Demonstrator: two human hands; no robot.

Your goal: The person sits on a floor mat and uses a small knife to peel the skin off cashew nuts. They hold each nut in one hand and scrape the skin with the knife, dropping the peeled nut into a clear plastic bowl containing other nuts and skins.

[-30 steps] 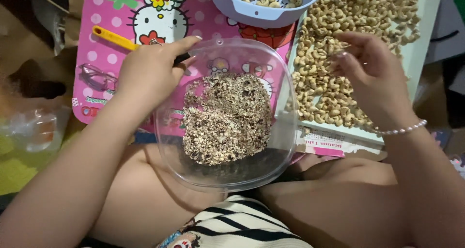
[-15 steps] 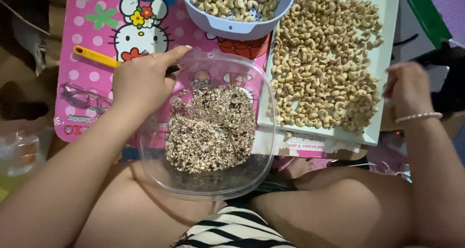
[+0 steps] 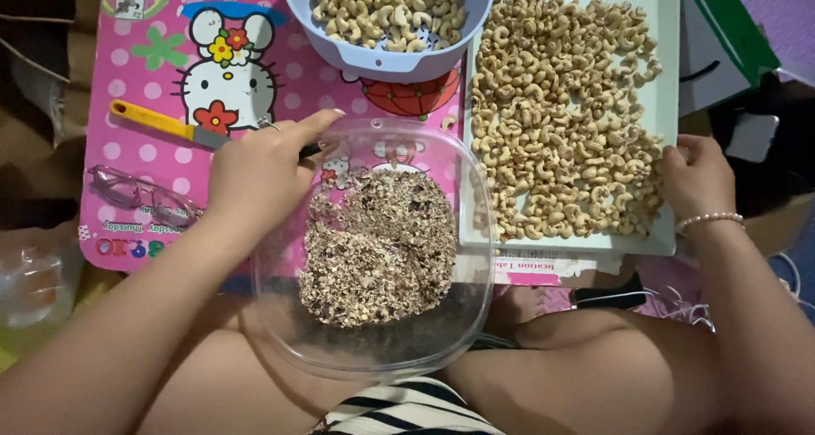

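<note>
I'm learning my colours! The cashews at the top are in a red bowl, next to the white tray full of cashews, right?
Not quite. The bowl holding the cashews at the top is pale blue, not red, as the head view shows. The rest is right: it sits next to the white tray full of cashews.

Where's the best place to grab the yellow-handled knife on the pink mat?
Take the knife by its yellow handle, coming from the left. The handle lies flat and free on the mat, while the blade end runs under the left hand.
</note>
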